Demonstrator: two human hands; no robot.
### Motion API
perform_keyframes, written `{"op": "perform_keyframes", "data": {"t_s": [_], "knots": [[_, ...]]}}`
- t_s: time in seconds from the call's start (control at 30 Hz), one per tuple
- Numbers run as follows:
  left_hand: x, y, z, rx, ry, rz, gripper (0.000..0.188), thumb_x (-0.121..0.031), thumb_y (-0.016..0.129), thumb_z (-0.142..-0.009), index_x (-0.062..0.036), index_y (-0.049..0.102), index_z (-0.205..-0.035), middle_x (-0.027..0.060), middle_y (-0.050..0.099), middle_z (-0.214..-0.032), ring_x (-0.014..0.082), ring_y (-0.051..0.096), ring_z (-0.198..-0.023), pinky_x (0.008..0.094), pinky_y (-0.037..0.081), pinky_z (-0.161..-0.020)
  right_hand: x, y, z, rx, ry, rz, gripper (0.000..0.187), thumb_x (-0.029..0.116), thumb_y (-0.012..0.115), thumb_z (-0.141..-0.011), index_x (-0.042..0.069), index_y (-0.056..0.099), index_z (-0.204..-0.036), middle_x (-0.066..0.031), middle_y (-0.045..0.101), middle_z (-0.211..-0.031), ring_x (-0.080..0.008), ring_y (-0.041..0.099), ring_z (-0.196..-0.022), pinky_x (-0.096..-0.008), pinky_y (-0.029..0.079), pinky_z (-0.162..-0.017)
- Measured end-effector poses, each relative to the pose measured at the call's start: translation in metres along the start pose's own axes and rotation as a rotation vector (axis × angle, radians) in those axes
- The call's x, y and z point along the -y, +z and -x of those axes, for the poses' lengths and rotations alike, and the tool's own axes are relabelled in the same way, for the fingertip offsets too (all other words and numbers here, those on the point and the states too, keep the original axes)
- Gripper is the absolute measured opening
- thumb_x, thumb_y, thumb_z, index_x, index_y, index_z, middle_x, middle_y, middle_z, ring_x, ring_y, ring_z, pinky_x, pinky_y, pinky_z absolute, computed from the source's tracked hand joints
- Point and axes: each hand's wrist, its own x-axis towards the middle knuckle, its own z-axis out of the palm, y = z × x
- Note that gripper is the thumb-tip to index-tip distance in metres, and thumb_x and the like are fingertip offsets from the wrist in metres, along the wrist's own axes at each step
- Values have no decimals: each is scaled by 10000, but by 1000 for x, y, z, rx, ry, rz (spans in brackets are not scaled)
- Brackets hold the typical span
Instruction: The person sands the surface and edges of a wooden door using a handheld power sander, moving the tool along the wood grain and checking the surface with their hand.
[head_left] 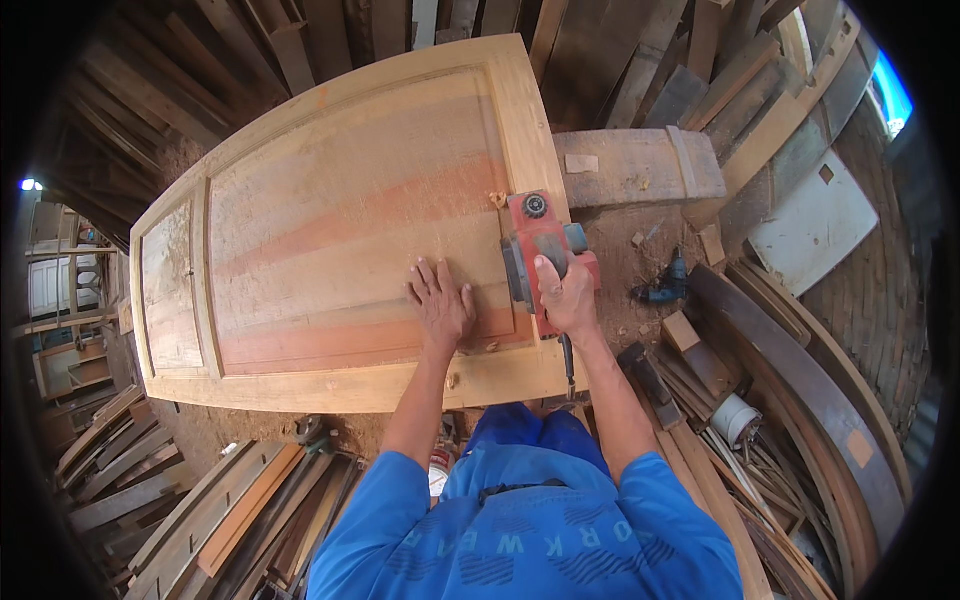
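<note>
A wooden panel door [350, 210] lies flat in front of me, its recessed panels streaked with reddish wood and dusted with shavings. My right hand [568, 294] is wrapped round the handle of a red electric hand planer [530, 232], which rests on the door's right-hand rail. A black cord [569, 362] hangs from the planer's near end. On the large panel, left of the planer, my left hand [441, 305] lies flat with its fingers spread. A few curled shavings [498, 200] sit beside the planer's far end.
Beyond the door's right edge is a thick wooden block [640, 165]. A blue-green power drill [664, 279] lies on the dusty ground nearby. Stacked boards [250, 520], curved timbers [800, 370] and a white can [735, 420] crowd both near sides; more planks lean at the back.
</note>
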Motion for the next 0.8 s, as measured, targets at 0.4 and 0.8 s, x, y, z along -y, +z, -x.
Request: {"op": "perform_keyframes", "data": {"t_s": [0.4, 0.8], "knots": [[-11, 29, -72, 21, -59, 32, 811, -488, 558, -943, 32, 369, -1536, 319, 266, -1632, 516, 167, -1530, 661, 83, -1226, 28, 24, -133, 0, 1, -36, 462, 448, 623, -1007, -11, 670, -991, -101, 637, -645, -226, 657, -579, -378, 502, -539], [-25, 17, -85, 102, -88, 33, 852, -524, 510, -967, 73, 319, -1545, 347, 222, -1633, 535, 130, -1527, 677, 85, -1213, 65, 48, -278, -11, 119, 113, 493, 465, 627, -991, -9, 689, -871, -61, 628, -608, -153, 629, -483, -334, 501, -464]]}}
